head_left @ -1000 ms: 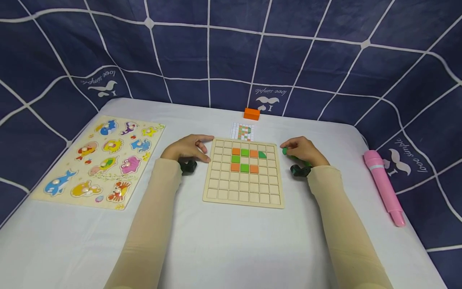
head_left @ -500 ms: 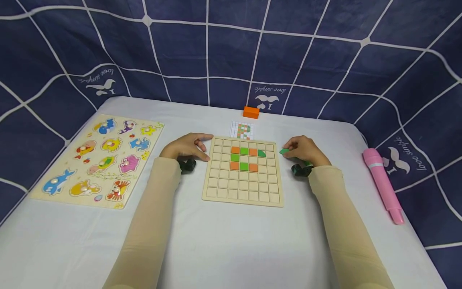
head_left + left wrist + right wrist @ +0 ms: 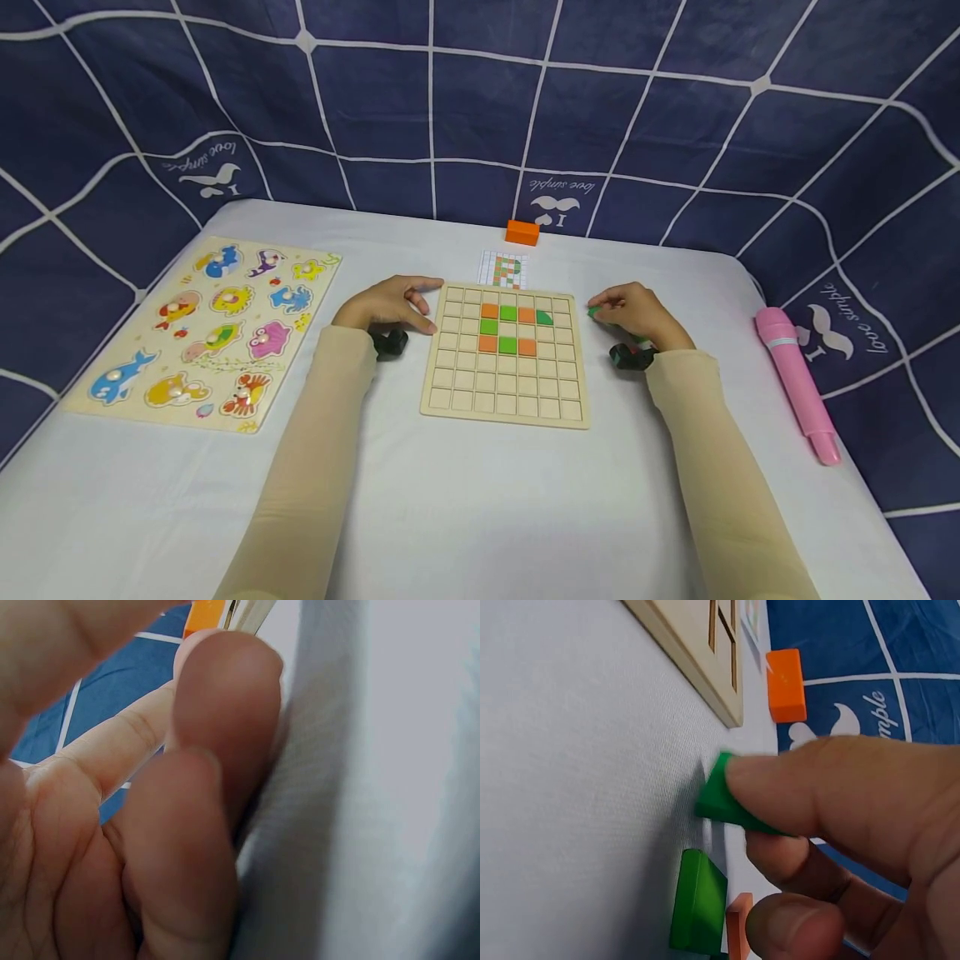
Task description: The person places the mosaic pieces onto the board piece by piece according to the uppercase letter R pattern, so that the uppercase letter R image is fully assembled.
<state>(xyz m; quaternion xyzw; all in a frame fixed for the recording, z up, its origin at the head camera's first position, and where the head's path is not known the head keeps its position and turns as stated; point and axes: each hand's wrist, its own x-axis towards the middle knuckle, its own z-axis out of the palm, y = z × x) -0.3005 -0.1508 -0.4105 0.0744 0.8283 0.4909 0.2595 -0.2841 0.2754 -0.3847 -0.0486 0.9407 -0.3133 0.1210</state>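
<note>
In the head view my left hand (image 3: pixel 386 304) rests at the wooden grid board's (image 3: pixel 502 387) left side, thumb and index finger touching its edge. Orange, light green and dark green tiles (image 3: pixel 507 345) fill several squares in the board's upper part, one dark green tile (image 3: pixel 543 318) having a rounded corner. Right of the board, my right hand (image 3: pixel 636 315) pinches a dark green tile (image 3: pixel 721 796) between thumb and index finger, above the cloth. Below it, the right wrist view has a green tile (image 3: pixel 697 904) and an orange tile (image 3: pixel 739 924) near the curled lower fingers.
A grid pattern card (image 3: pixel 510 271) lies behind the board, with an orange block (image 3: pixel 522 232) beyond it. On the left is a sea-animal puzzle board (image 3: pixel 251 367); a pink microphone-shaped object (image 3: pixel 798 387) lies at the right. Dark blue checked cloth (image 3: pixel 480 108) surrounds the white table (image 3: pixel 465 500).
The dark green tile has turned within my right fingers, showing more half a second ago than now. That hand has shifted slightly right. My left hand keeps its place at the board.
</note>
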